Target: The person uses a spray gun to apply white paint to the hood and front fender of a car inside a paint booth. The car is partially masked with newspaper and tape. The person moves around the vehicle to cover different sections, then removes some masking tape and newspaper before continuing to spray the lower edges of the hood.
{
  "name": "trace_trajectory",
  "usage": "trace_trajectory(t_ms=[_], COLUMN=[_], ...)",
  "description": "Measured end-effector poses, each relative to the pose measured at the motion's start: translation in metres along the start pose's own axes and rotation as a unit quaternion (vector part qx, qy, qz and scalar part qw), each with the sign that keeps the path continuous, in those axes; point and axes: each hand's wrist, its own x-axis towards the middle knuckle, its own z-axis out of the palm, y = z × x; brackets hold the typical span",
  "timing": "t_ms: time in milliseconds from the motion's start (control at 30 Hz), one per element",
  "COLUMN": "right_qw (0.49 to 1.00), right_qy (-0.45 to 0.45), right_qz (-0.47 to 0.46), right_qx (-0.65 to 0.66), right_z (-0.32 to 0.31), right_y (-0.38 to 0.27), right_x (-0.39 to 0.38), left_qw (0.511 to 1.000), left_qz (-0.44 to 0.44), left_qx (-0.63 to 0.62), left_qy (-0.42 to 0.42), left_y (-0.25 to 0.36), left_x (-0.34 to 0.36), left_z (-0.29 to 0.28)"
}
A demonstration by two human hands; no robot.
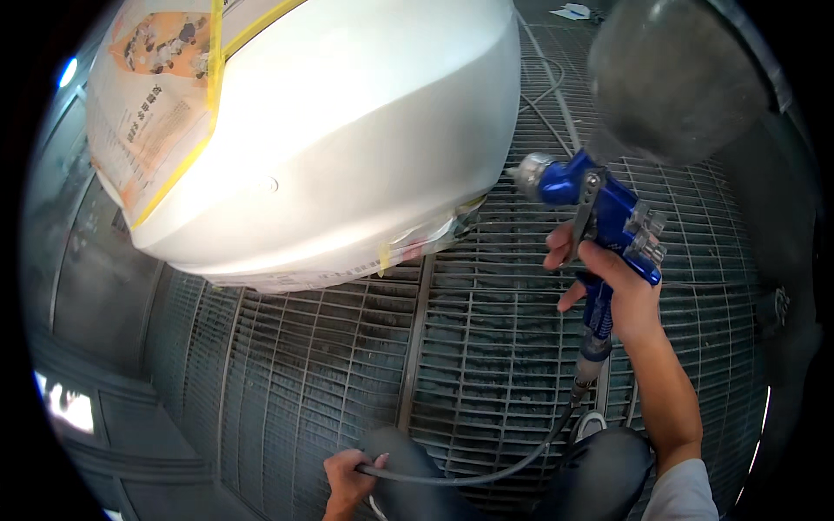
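My right hand is wrapped round the grip of a blue spray gun, with fingers at its metal trigger. The gun's silver nozzle points left, toward a white car bumper, and stands apart from it. On top of the gun sits a large greyish paint cup. A grey air hose runs from the gun's handle down to my left hand, which is closed round it near my knee. Printed masking paper edged with yellow tape covers the bumper's upper left.
Metal floor grating lies under everything. A thin hose or cable curls over it behind the bumper. At the far end lies a small white paper. Grey wall panels stand on the left. My knees are bent at the lower edge.
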Motion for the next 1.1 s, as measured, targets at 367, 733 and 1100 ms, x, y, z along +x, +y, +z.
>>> trace_trajectory(t_ms=[367, 733, 1100], right_qw=[0.937, 0.997, 0.967], right_qy=[-0.328, -0.047, -0.217], right_qz=[0.115, -0.002, 0.087], right_qx=[0.042, -0.055, 0.103], right_z=[0.035, -0.072, -0.062], right_y=[-0.018, -0.043, 0.026], right_x=[0.042, 0.078, 0.04], left_qw=[0.996, 0.998, 0.999], left_qz=[-0.066, -0.053, -0.023], left_qx=[-0.002, -0.004, 0.036], left_qy=[0.06, 0.033, 0.025], left_y=[0.079, 0.12, 0.108], left_x=[-0.015, -0.007, -0.004], left_z=[0.023, 0.065, 0.067])
